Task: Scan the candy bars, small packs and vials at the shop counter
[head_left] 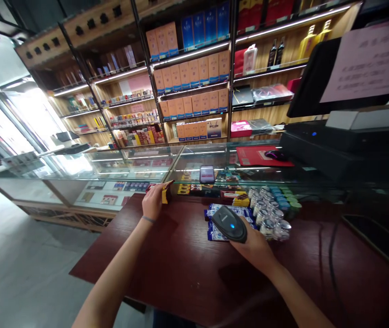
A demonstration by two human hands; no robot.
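Left hand (151,202) and right hand (257,248) are well apart, and each has its fingers wrapped around something. The left one grips a small yellow and dark red pack (165,196), off to the left of the flat, shiny blue and white packets (216,234). The right one is closed on a black, rounded plastic scanner (227,223) with a little blue light. The scanner's head is over the packets and hides some of them; I cannot tell if it touches them. All the packets lie on a dark red-brown wooden table (180,264). Just right of the packets stand clear, round jars (268,225) in rows, and past those are small blue and green tubs (286,200). Right behind the packets is a stack of thin yellow boxes (241,199). Farther behind the packets is a long glass case (136,171), with a small lit screen (207,174) nearby. Tall wooden shelves full of tan and blue boxes (194,70) rise at the very back, far behind the packets.
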